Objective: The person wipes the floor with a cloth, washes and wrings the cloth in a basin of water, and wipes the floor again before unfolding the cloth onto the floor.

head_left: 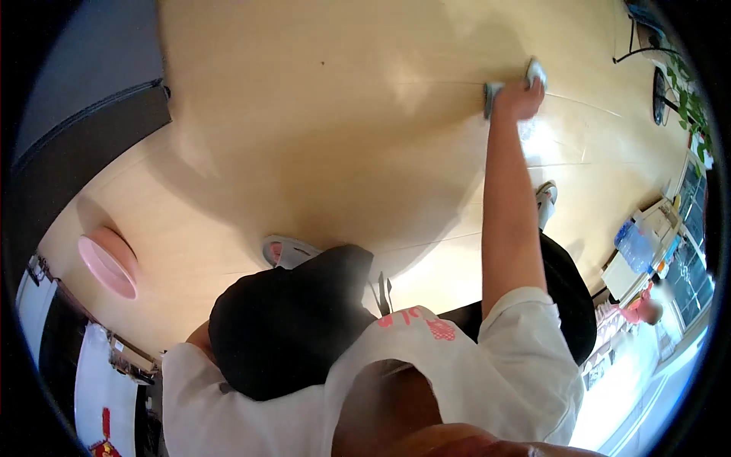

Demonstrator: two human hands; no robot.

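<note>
My right hand [521, 102] is stretched far forward, low over the pale floor [365, 137]. Its fingers are closed on a greyish-white cloth [536, 74], which shows past the fingertips. Another grey-edged part [489, 99] sticks out on the wrist side of the hand. My left hand is hidden; only a bit of the left forearm [199, 337] shows beside my bent knee in black trousers [289, 327]. A light slipper [289, 251] is on my left foot, and another slipper [546, 199] shows under my right arm.
A pink basin [108, 263] stands on the floor at the left. Dark furniture [91, 137] fills the upper left. On the right are a stand [661, 95] near a leafy plant [689, 114], a large water bottle [636, 247] and another person in pink [636, 308].
</note>
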